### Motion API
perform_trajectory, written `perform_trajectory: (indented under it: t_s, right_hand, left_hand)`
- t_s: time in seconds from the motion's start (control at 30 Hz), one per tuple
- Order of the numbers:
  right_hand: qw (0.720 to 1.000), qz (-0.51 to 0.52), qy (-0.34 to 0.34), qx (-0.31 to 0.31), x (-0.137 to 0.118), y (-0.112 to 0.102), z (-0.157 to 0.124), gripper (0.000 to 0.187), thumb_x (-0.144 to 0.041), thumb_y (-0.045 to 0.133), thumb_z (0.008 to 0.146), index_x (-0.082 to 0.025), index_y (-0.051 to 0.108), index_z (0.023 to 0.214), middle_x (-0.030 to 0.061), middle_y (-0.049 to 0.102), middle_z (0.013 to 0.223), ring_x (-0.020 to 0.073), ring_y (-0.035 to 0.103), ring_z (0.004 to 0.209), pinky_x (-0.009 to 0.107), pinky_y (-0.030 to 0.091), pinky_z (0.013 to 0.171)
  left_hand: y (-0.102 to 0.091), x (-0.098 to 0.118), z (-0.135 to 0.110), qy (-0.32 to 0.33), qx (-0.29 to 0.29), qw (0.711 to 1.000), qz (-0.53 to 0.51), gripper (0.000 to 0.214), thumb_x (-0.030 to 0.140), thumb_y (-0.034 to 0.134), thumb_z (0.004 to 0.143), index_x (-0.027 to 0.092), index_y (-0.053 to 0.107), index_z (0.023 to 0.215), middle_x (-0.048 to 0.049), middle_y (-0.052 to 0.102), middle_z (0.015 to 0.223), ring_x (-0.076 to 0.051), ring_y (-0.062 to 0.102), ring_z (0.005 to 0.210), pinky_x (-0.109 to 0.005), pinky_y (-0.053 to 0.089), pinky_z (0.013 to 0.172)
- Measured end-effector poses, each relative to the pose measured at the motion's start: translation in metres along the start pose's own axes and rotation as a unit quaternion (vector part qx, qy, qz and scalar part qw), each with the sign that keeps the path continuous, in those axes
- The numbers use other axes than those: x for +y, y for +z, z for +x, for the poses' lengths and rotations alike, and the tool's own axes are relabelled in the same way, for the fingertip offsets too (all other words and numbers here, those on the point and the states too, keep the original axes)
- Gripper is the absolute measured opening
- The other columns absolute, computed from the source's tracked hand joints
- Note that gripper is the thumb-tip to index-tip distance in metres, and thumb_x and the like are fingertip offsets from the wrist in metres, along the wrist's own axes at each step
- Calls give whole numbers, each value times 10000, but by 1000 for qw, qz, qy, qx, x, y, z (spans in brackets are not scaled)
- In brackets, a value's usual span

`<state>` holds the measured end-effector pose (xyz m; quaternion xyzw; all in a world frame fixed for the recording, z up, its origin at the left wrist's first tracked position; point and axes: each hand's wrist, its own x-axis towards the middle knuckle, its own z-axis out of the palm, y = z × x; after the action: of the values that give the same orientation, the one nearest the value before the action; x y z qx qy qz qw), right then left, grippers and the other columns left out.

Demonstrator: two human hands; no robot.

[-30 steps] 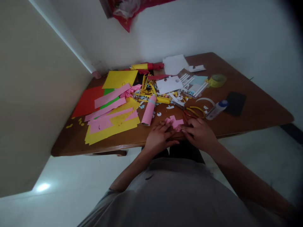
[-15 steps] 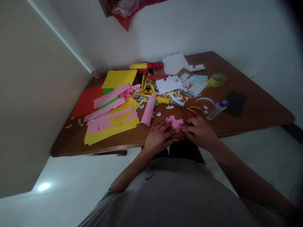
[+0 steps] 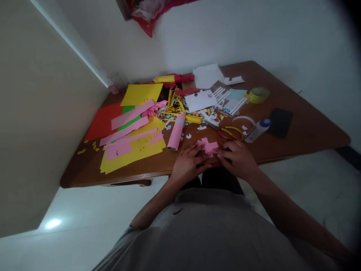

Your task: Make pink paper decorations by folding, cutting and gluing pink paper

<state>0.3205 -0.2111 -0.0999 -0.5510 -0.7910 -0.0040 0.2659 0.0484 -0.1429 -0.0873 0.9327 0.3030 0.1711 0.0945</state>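
A cross-shaped piece of pink paper [image 3: 208, 145] lies flat near the table's front edge, between my hands. My left hand [image 3: 188, 160] rests on the tabletop with its fingers spread, the fingertips on or beside the paper's left side. From the right, my right hand [image 3: 235, 157] touches the paper's edge with outstretched fingers. Just beyond it are scissors [image 3: 232, 131] with orange and yellow handles, lying on the table. A pink paper tube [image 3: 176, 132] stands or lies a little beyond my left hand, with small paper eyes [image 3: 188, 136] beside it.
Coloured paper sheets and strips [image 3: 132, 152] cover the left of the brown table [image 3: 316, 130]. Paper scraps [image 3: 180, 107] are heaped mid-table near a white card [image 3: 200, 100]. A glue bottle [image 3: 258, 130], a dark flat object [image 3: 280, 122] and a tape roll [image 3: 258, 95] are on the right.
Almost nothing differs. Both hands stay at the pink paper cross, and the view has shifted very slightly.
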Motion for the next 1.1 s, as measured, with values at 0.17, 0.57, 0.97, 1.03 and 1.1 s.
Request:
perform_trajectory:
  t_s: [0.17,0.57,0.97,1.03,1.1]
  right_hand:
    - [1000,8,2,5,-3,-2,1,311,-337,628,1121,-278,868,1311,97,697,1049,271,566,996,436,445,910]
    - [1000,11,14,1,-4,-2,1,314,-358,618,1124,-289,871,1297,96,712,1064,273,588,1009,439,451,917]
    - [1000,17,19,10,-7,-2,2,320,-359,600,1129,-284,871,1283,98,713,1058,266,574,988,441,441,910]
    - [1000,13,19,11,-7,-1,2,320,-364,598,1132,-288,870,1281,97,713,1062,267,576,995,440,441,909]
    - [1000,9,18,11,-7,-1,2,319,-367,598,1134,-289,872,1276,97,713,1062,271,577,1000,442,440,907]
  left_hand:
    - [-1,-1,0,6,1,1000,-4,455,549,783,1026,352,798,1436,-72,627,1683,-338,535,1609,-576,488,1302]
    - [-2,1,1,-5,11,1000,-14,406,525,789,1029,348,819,1393,-75,649,1659,-327,564,1587,-583,509,1286]
    - [-2,1,1,-11,2,1000,-25,427,533,792,1027,344,808,1410,-66,630,1681,-332,543,1605,-583,500,1287]
    - [-2,1,1,-11,3,1000,-23,426,537,794,1025,349,809,1407,-59,631,1681,-329,545,1601,-580,502,1286]
    - [-2,1,1,-10,3,1000,-21,434,535,804,1017,352,806,1411,-56,630,1681,-333,551,1594,-584,501,1287]
